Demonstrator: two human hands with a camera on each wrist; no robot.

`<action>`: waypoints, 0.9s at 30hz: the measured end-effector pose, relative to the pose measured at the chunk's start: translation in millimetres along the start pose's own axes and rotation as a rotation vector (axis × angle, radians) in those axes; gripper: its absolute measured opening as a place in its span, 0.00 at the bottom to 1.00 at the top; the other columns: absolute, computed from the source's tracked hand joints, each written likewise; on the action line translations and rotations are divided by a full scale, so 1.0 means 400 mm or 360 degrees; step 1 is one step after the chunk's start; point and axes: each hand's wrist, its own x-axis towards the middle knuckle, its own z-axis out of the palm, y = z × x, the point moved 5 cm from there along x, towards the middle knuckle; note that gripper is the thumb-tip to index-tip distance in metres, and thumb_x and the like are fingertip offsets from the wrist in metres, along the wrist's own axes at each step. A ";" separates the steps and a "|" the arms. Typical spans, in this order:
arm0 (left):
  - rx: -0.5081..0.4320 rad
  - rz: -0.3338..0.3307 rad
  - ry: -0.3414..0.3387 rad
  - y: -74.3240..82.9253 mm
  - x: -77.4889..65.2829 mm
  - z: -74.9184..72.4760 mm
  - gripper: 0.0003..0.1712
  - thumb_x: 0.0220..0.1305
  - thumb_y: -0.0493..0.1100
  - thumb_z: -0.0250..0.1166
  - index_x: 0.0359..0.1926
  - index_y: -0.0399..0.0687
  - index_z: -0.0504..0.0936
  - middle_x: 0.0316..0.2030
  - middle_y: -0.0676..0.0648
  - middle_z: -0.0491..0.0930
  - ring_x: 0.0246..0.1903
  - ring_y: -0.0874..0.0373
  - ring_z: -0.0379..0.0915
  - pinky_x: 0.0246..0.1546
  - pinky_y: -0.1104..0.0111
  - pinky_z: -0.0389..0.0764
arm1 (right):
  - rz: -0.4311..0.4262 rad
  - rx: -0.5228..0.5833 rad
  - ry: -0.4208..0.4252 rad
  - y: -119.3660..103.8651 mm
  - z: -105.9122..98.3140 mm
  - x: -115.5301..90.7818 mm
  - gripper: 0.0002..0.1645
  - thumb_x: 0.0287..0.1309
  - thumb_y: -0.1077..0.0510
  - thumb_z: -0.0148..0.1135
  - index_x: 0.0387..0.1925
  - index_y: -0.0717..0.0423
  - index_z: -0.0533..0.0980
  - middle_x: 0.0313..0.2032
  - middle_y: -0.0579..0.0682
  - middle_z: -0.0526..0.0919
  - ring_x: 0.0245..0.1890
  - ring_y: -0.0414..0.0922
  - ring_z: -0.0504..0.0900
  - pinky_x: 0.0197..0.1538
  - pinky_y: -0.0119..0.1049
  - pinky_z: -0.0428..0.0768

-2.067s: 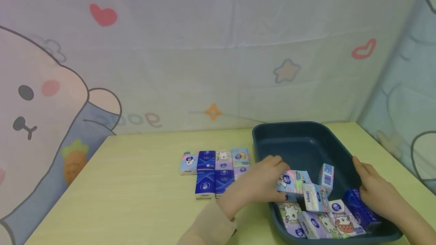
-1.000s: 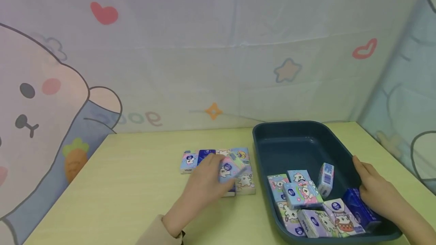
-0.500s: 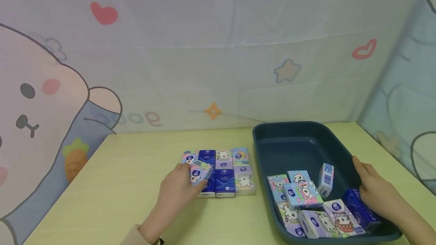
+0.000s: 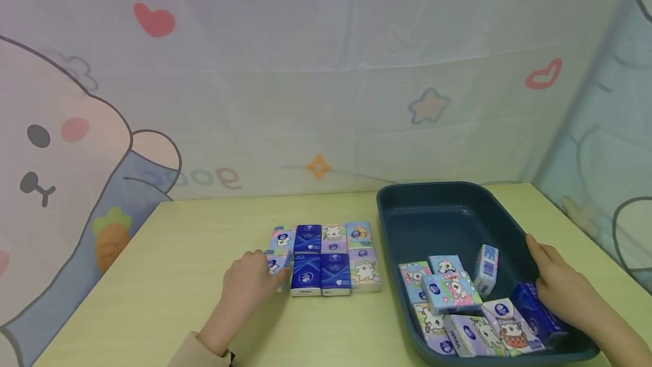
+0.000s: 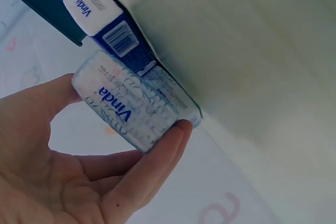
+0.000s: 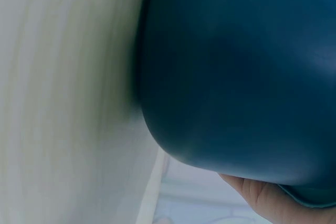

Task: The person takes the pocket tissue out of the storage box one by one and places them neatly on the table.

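My left hand [image 4: 247, 282] pinches a small pastel tissue pack [image 4: 277, 262] between thumb and fingers, at the left end of a two-row block of tissue packs on the table. In the left wrist view the held tissue pack [image 5: 123, 103] is tilted, its Vinda side showing, close by the row's end. The block mixes dark blue packs [image 4: 306, 276] with cartoon-printed packs [image 4: 364, 271]. My right hand [image 4: 565, 293] grips the right rim of a dark teal bin [image 4: 443, 186]. In the right wrist view, the bin's outer wall [image 6: 236, 77] hides most of that hand.
Several tissue packs [image 4: 452, 292] lie loosely in the near half of the bin, one small pack [image 4: 486, 269] standing on end. A dark blue pack [image 4: 535, 310] leans by the right wall. Behind the pale yellow table [image 4: 204, 242] hangs a printed cloth [image 4: 265, 101].
My left hand lifted a pastel pack out of the bin and carried it left, over the block, to its left end. The right hand stayed on the bin.
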 end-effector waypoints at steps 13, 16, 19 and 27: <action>0.0039 -0.0042 -0.0170 -0.014 0.006 0.028 0.25 0.55 0.55 0.69 0.29 0.33 0.76 0.19 0.46 0.69 0.19 0.57 0.63 0.15 0.72 0.61 | 0.0004 0.0009 -0.0007 0.004 0.003 -0.001 0.43 0.49 0.74 0.50 0.67 0.80 0.49 0.54 0.77 0.65 0.48 0.75 0.72 0.40 0.64 0.77; 0.0071 -0.0029 -0.0185 -0.008 0.005 0.029 0.25 0.55 0.55 0.69 0.27 0.35 0.75 0.20 0.46 0.69 0.19 0.57 0.63 0.15 0.72 0.61 | -0.0006 0.0020 -0.0001 0.002 0.002 -0.002 0.42 0.48 0.74 0.49 0.67 0.81 0.49 0.54 0.77 0.65 0.49 0.75 0.72 0.40 0.63 0.77; 0.0100 -0.0011 -0.0182 -0.002 0.003 0.030 0.25 0.55 0.55 0.69 0.24 0.36 0.74 0.21 0.45 0.70 0.20 0.56 0.63 0.16 0.70 0.63 | -0.0013 0.0028 0.0005 0.001 0.001 -0.003 0.42 0.48 0.74 0.49 0.67 0.81 0.49 0.54 0.77 0.65 0.48 0.74 0.72 0.39 0.63 0.77; 0.0144 0.0038 -0.0190 0.002 0.001 0.034 0.25 0.62 0.53 0.64 0.32 0.30 0.80 0.26 0.40 0.75 0.24 0.52 0.69 0.22 0.62 0.74 | -0.0016 0.0028 0.0009 -0.002 -0.001 -0.005 0.42 0.49 0.74 0.49 0.67 0.81 0.49 0.54 0.77 0.65 0.49 0.75 0.72 0.40 0.64 0.77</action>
